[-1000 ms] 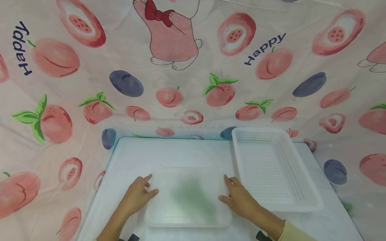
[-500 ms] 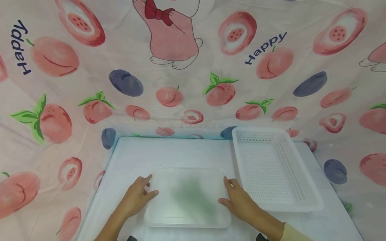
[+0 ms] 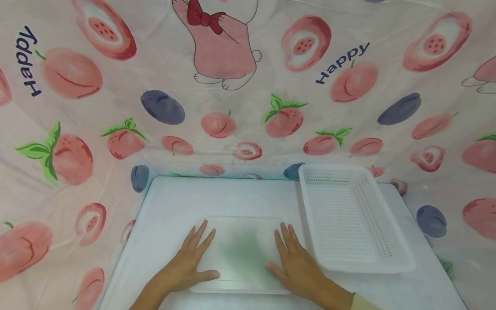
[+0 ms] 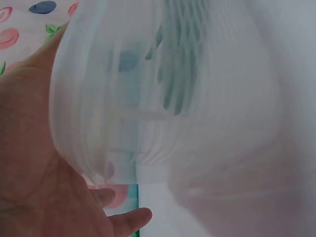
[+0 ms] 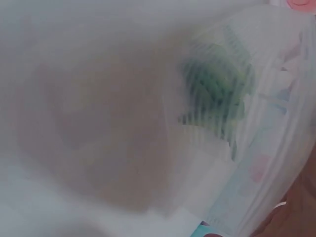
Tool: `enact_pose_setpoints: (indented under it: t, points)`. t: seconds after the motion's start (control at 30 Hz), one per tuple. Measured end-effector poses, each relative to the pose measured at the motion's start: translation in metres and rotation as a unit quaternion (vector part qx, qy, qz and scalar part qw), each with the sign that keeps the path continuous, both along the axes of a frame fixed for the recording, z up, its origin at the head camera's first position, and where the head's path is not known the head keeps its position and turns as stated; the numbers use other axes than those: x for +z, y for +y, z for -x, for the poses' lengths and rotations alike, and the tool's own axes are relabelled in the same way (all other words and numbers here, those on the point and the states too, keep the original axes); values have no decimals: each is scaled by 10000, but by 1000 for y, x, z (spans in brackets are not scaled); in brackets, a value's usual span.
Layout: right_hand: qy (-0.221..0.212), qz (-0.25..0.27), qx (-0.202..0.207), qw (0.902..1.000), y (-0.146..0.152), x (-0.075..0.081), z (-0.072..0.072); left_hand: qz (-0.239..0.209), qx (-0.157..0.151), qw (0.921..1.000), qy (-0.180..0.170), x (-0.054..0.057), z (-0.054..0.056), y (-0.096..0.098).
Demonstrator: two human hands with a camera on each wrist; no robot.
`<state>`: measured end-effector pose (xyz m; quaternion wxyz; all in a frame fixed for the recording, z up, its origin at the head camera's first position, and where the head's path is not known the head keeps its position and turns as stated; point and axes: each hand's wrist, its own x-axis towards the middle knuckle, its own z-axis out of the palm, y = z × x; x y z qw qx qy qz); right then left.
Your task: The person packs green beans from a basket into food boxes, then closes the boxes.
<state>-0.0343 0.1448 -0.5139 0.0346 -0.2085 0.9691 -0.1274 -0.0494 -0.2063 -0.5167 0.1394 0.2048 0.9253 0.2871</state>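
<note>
A translucent plastic food box [image 3: 248, 284] with its lid on sits at the front middle of the table. Through its cloudy wall and lid, slender green pieces [image 4: 182, 64] show as a blurred bunch; their kind is unclear. My left hand [image 3: 186, 265] rests over the box's left edge, fingers straight and spread, thumb lying inward on the lid. On the opposite edge my right hand [image 3: 300, 269] lies the same way, fingers extended. The left wrist view catches the left palm [image 4: 34, 148] beside the box wall. Only a dark sliver of the right hand shows in the right wrist view.
A white perforated plastic basket [image 3: 342, 219] stands right of the box, close to my right hand. The white table [image 3: 174, 202] ends at a fruit-patterned cloth [image 3: 232, 103] hanging behind and at both sides.
Both hands have moved inward from the box's side edges onto its lid. Their fingers, earlier bent at the rim, are now straight and spread. The box has barely moved.
</note>
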Motion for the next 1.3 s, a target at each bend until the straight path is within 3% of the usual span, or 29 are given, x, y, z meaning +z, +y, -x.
enact_pose_setpoints:
  t: [0.33, 0.47, 0.63, 0.83, 0.97, 1.3]
  points:
    - [232, -205, -5, 9995, -3, -13, -1, 143, 120, 9998, -13, -10, -1, 5]
    - [476, -143, 33, 9988, -5, -15, -2, 669, 281, 9965, 420, -6, -5, 10]
    - [768, -254, 106, 9967, -6, -15, -1, 1599, 81, 9805, 1138, -1, -12, 25]
    - [690, -339, 310, 9966, -15, -12, 3, 1423, -284, 9751, 1679, 1, -14, 46]
    - [518, -437, 346, 9971, -22, -13, 6, 1521, -317, 9739, 1653, -4, -12, 54]
    - [680, -510, 246, 9961, -29, -18, 9, 1805, -307, 9689, 1668, -8, -13, 58]
